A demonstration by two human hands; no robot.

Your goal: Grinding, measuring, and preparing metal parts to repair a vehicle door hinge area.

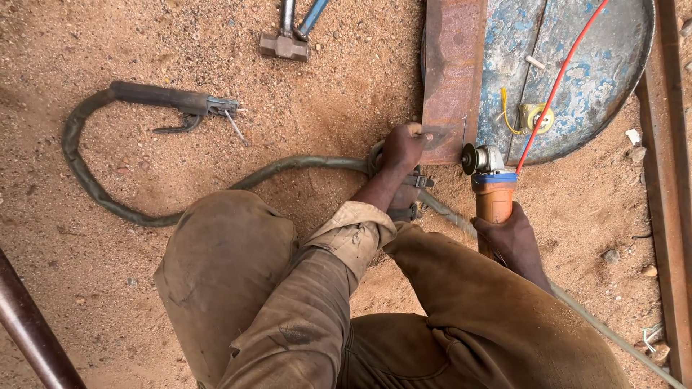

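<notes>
Right hand (513, 238) gripping angle grinder (492, 189)

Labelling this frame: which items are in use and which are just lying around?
In use:
- right hand holding the orange angle grinder
- left hand pressing the rusty steel plate

Lying about:
- welding electrode holder with cable
- hammer
- round blue metal lid
- red cable

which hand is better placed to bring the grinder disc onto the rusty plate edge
Right, probably. The right hand already grips the orange angle grinder, its disc beside the rusty steel plate. The left hand presses on the plate's corner.
</notes>
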